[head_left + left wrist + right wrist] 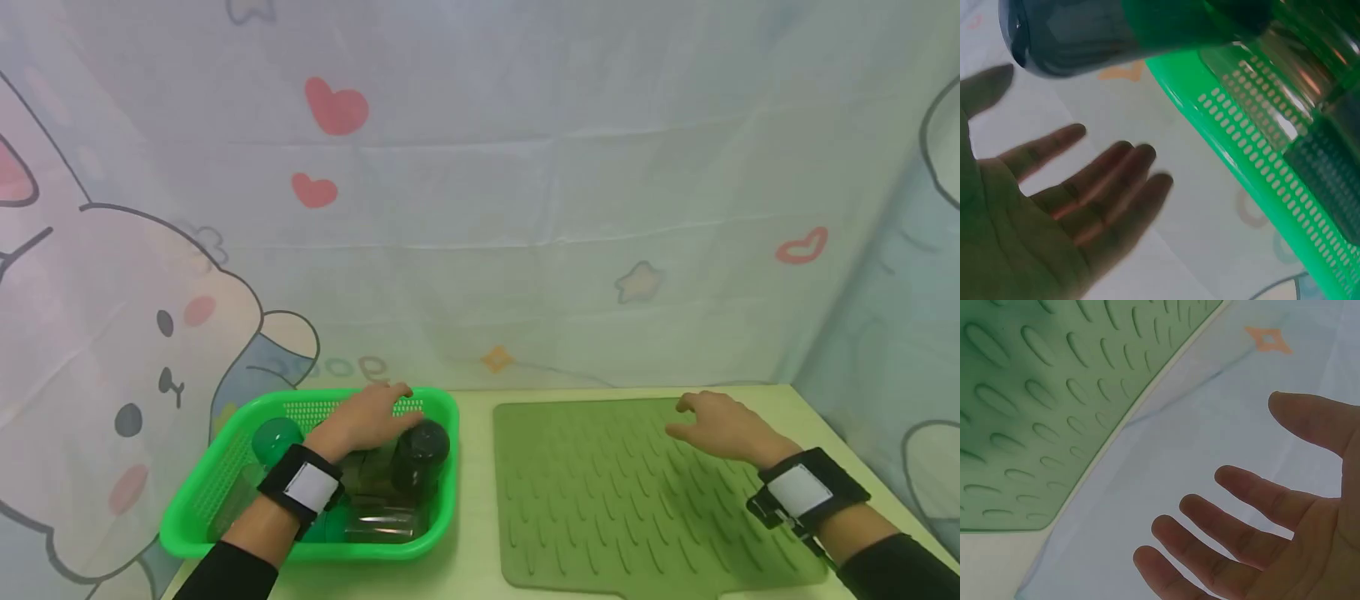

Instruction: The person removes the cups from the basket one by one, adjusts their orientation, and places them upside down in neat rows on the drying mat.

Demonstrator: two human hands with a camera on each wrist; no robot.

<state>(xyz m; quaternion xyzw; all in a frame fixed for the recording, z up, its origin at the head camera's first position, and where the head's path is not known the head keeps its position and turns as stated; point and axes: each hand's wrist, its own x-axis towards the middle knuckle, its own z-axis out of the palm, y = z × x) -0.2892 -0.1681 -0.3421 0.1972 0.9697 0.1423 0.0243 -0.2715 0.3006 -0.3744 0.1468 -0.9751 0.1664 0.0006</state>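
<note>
Bottle [422, 444], dark and cylindrical, is contained with at least two other vessels [276, 440] in one green perforated basket [360, 552]; left hand [369, 418], loosely spread, is held near; right hand [723, 427], spread, over one mat [585, 500].

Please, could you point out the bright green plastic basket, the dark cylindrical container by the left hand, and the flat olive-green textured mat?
Bright green plastic basket [360, 551]: head view, near rim.
Dark cylindrical container [427, 442]: head view, round top.
Flat olive-green textured mat [637, 500]: head view, middle surface.
</note>
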